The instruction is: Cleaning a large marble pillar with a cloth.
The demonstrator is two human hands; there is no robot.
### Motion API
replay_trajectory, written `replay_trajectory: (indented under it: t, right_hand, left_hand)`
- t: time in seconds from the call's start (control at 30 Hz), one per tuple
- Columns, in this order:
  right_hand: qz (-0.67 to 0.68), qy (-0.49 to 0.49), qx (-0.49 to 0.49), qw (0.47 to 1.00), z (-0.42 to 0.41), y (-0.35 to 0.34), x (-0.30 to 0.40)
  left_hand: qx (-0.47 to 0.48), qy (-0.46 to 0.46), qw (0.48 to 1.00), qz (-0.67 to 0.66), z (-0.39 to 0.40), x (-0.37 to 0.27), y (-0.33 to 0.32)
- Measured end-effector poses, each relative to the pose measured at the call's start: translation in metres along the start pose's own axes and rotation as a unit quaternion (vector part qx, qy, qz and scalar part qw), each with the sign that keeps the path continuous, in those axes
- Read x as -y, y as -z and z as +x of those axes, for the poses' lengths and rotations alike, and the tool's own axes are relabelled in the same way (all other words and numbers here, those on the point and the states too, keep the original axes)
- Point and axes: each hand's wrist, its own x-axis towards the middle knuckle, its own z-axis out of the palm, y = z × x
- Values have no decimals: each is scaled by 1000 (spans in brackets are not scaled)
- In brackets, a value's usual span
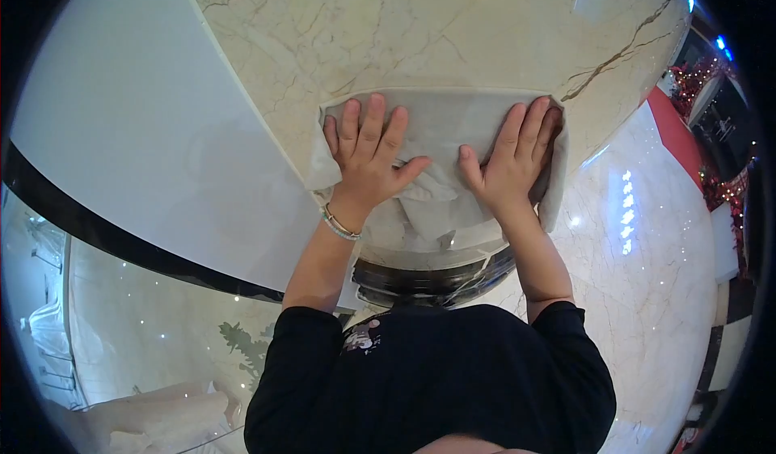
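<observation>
A grey-beige cloth [445,114] lies spread against a polished cream marble surface [424,29] with brown veins. My left hand [371,151] presses flat on the cloth's left part, fingers apart, with bracelets on the wrist. On its right part rests my right hand [515,157], palm down, its thumb spread from the fingers. The cloth is rumpled between and below the hands, and its right edge hangs in a fold beside my right hand. Neither hand grips the cloth.
A smooth white panel [182,151] borders the marble on the left, with a dark curved band [121,245] along its lower edge. Dark curved moulding [424,279] runs below the cloth. Shiny marble floor [642,284] lies at right, near red decorations with small lights [697,84].
</observation>
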Motion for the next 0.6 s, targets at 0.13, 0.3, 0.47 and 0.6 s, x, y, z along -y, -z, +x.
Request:
replay_trajectory:
  t: [0.13, 0.3, 0.47, 0.6]
  right_hand:
    - [-10, -5, 10, 1000, 12, 0, 7]
    - [-6, 14, -36, 999, 62, -1, 14]
    - [1, 7, -28, 1000, 59, -3, 19]
    - [-29, 9, 22, 999, 25, -8, 30]
  left_hand:
    - [-18, 29, 998, -55, 6, 7, -1]
    - [-18, 30, 996, -79, 58, 35, 15]
    - [-2, -22, 1000, 10, 57, 49, 20]
    - [-6, -8, 1000, -7, 18, 46, 10]
